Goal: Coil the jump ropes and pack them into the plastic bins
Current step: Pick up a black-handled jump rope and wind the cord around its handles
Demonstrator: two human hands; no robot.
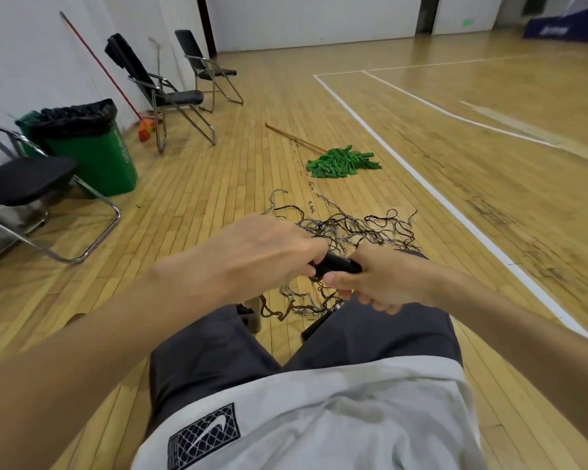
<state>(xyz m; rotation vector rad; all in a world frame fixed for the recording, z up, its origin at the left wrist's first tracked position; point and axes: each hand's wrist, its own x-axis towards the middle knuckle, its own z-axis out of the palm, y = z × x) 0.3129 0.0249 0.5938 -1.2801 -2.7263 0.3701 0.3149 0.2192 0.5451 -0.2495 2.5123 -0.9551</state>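
Note:
A tangle of thin grey and black jump ropes lies on the wooden floor in front of my knees. More of the rope hangs down between my legs. I hold a black rope handle between both hands. My left hand grips its left end with curled fingers. Around its right end my right hand is curled, thumb on the near side. Another black handle lies on the floor by my right thigh. No plastic bin for the ropes is in view.
A green mop with a wooden stick lies on the floor beyond the ropes. A green trash can with a black liner stands at the left wall among three black folding chairs. White court lines run on the right.

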